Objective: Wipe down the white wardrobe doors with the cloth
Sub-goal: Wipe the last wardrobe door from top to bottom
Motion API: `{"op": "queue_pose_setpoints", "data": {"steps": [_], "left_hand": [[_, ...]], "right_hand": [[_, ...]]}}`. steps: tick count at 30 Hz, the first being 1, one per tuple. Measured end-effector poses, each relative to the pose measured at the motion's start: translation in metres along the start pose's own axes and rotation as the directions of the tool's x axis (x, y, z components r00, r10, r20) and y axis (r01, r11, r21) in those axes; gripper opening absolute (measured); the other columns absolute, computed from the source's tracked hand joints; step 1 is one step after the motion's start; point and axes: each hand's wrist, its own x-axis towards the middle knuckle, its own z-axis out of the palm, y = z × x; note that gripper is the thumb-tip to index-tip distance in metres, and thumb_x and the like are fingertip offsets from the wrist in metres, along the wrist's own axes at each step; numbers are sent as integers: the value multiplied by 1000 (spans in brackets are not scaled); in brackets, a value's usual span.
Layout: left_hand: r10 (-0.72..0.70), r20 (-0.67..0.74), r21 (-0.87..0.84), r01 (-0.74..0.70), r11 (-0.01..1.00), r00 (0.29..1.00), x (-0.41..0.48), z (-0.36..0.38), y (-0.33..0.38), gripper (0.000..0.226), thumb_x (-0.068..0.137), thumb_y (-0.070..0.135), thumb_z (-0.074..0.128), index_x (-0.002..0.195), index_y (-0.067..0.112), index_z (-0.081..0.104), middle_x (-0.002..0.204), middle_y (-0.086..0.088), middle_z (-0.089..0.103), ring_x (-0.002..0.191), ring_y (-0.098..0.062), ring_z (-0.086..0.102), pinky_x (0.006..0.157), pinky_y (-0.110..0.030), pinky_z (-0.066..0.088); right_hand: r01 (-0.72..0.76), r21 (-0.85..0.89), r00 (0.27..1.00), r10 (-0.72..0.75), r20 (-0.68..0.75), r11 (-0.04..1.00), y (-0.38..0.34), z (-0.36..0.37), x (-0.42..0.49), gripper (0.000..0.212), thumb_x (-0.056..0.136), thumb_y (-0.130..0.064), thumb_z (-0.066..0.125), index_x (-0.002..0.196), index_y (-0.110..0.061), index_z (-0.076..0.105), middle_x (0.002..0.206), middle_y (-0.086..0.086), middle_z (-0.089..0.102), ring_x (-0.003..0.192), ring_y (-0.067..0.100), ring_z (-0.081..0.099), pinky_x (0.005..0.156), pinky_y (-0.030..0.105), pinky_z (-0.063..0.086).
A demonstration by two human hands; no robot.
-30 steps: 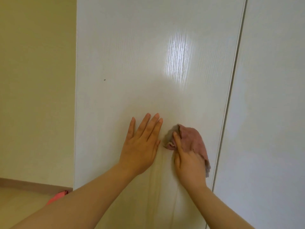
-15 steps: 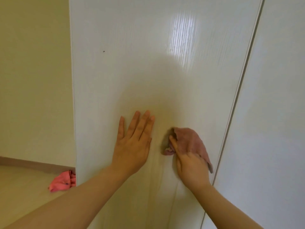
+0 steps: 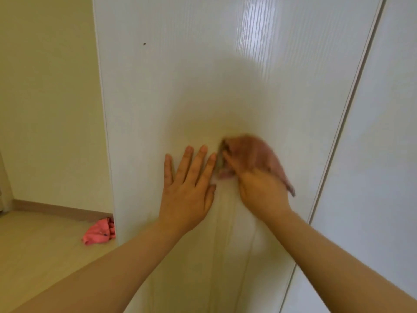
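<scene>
Gripping a pink cloth (image 3: 269, 155), the right hand (image 3: 261, 190) presses it to the white wardrobe door (image 3: 180, 75); the left hand (image 3: 187, 193) lies flat, fingers spread, just left.

Two bare forearms (image 3: 117, 267); left hand (image 3: 187, 195), right hand (image 3: 261, 190), both bare; short plain fingernails (image 3: 189, 149)

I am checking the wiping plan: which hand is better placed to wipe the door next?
Right. The right hand grips the cloth against the door; the left hand lies flat on it, fingers straight, holding nothing.
</scene>
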Motion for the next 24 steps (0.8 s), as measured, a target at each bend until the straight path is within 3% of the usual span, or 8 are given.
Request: {"op": "queue_pose_setpoints", "data": {"steps": [3, 5, 9, 13, 16, 18, 21, 24], "left_hand": [[-4, 8, 7, 4, 1000, 1000, -2, 0, 0, 56, 95, 36, 35, 145, 14, 26, 151, -9, 27, 139, -31, 24, 112, -59, 10], [13, -5, -12, -13, 1000, 1000, -3, 0, -2, 55, 94, 35, 37, 144, 15, 29, 152, -7, 28, 139, -29, 26, 111, -60, 12], [31, -13, -22, -31, 999, 999, -1, -2, -9, 53, 94, 34, 39, 143, 16, 31, 151, -5, 28, 138, -27, 27, 110, -61, 13], [10, -10, -41, -10, 999, 1000, -3, 1, -3, 53, 95, 30, 36, 145, 14, 27, 150, -8, 25, 139, -30, 24, 112, -56, 13], [-7, -19, -62, 6, 998, 1000, -6, 5, -1, 55, 94, 25, 36, 146, 12, 23, 152, -7, 22, 143, -29, 18, 114, -51, 9], [-32, -33, -92, 29, 995, 999, -6, 6, -1, 55, 92, 22, 36, 145, 12, 25, 152, -4, 23, 147, -22, 5, 115, -49, 7], [-63, -8, -86, 62, 994, 998, -8, 5, -1, 57, 91, 21, 36, 145, 10, 23, 151, -5, 23, 146, -16, -3, 115, -50, 6], [-51, -24, -90, 49, 995, 998, -11, 7, -1, 55, 92, 21, 36, 145, 10, 24, 151, -5, 23, 146, -16, -4, 115, -51, 5]], "right_hand": [[-148, 135, 987, 156, -45, 980, 0, 4, 20, 51, 82, -2, 49, 131, -18, 50, 89, 12, 71, 61, 25, 64, 47, 28, 49], [-191, 154, 980, 180, 79, 970, -7, 17, -14, 57, 81, -1, 56, 134, -20, 46, 98, 9, 70, 69, 25, 67, 53, 34, 55], [30, 151, 979, -59, 193, 988, -11, 29, -74, 38, 71, -1, 43, 89, -11, 75, 69, 4, 69, 52, 22, 64, 39, 27, 49], [52, 64, 998, -54, 28, 997, 2, 5, -9, 45, 77, -5, 43, 115, -15, 66, 77, 6, 71, 53, 22, 63, 38, 23, 47], [-155, 121, 987, 159, -27, 981, -10, 13, -6, 47, 78, -1, 51, 122, -15, 60, 102, 15, 69, 80, 29, 68, 61, 32, 55], [-69, 133, 994, 57, 95, 989, -16, 31, -49, 38, 79, -11, 48, 110, -17, 68, 98, 8, 71, 85, 21, 66, 68, 27, 53], [150, 158, 932, -193, 308, 976, -19, 33, -98, 36, 71, -15, 42, 82, -22, 76, 72, -6, 70, 63, 9, 65, 53, 18, 48], [91, -22, 974, -85, 209, 996, -6, 8, -51, 34, 67, -21, 42, 71, -31, 74, 60, -13, 65, 48, 3, 61, 39, 11, 37]]}}
